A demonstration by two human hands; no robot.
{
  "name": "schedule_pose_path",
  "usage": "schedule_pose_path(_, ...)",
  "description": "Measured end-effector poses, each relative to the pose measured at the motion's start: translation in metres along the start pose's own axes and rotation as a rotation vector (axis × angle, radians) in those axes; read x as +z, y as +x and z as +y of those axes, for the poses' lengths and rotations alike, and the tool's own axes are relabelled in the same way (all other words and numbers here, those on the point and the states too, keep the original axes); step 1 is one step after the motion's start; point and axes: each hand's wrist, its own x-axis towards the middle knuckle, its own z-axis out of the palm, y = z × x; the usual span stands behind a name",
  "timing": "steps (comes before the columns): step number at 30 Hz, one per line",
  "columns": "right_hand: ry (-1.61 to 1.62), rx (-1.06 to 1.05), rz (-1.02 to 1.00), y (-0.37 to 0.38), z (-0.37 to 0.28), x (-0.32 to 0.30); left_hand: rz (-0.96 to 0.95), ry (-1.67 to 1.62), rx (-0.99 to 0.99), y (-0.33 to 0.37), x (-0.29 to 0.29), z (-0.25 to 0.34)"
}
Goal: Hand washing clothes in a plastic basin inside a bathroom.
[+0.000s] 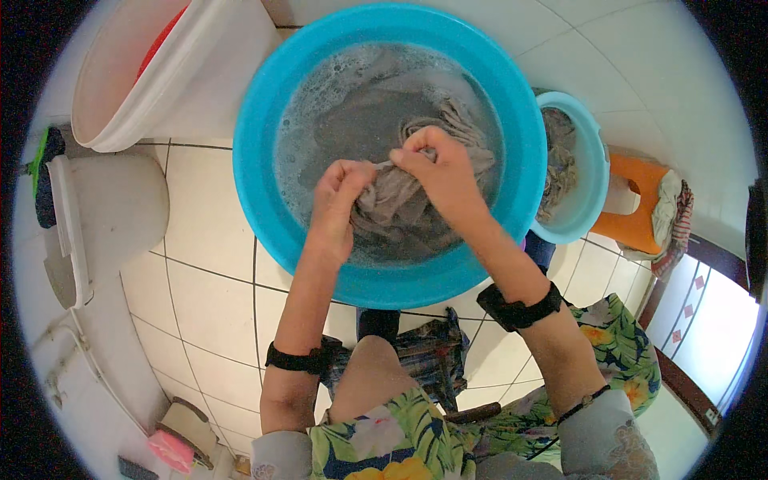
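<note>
A large blue basin [276, 240] holds grey, sudsy water. Wet grey-brown cloth [392, 204] is bunched up in it, partly under the surface. Over the middle of the basin, my left hand [340, 192] pinches an edge of the cloth between thumb and fingers. My right hand [444, 172] pinches the same edge close by, so a short pale strip is stretched between the two hands. The folds below trail down into the water, which hides the rest of the cloth.
To the right stands a smaller light-blue basin [596, 172] with wet cloth inside. Beside it is an orange stool [640, 204] with cloths on it. White tubs [128, 120] stand at the left. A doorway opens at the lower right.
</note>
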Motion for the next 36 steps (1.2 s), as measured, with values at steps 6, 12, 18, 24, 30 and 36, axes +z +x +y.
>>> schedule_pose_path(6, 0.023, -0.095, -0.068, 0.001, 0.01, -0.023, -0.059, 0.312, 0.035, -0.004, -0.002, 0.012)
schedule_pose_path(12, -0.166, -0.016, -0.14, 0.003, 0.006, -0.046, 0.001, 0.488, 0.064, -0.01, -0.019, 0.026)
schedule_pose_path(18, 0.286, 0.059, -0.072, 0.005, 0.011, -0.052, -0.026, 0.127, 0.043, -0.007, -0.033, 0.034)
schedule_pose_path(24, 0.107, 0.031, 0.015, 0.021, 0.004, -0.01, 0.049, -0.305, 0.033, 0.015, -0.034, 0.013)
schedule_pose_path(30, -0.607, -0.101, -0.135, 0.015, 0.057, 0.036, 0.115, -0.253, -0.208, 0.031, -0.041, -0.017)
schedule_pose_path(36, -0.564, 0.234, -0.08, 0.017, 0.039, 0.065, 0.08, -0.362, -0.304, 0.051, -0.037, -0.047)
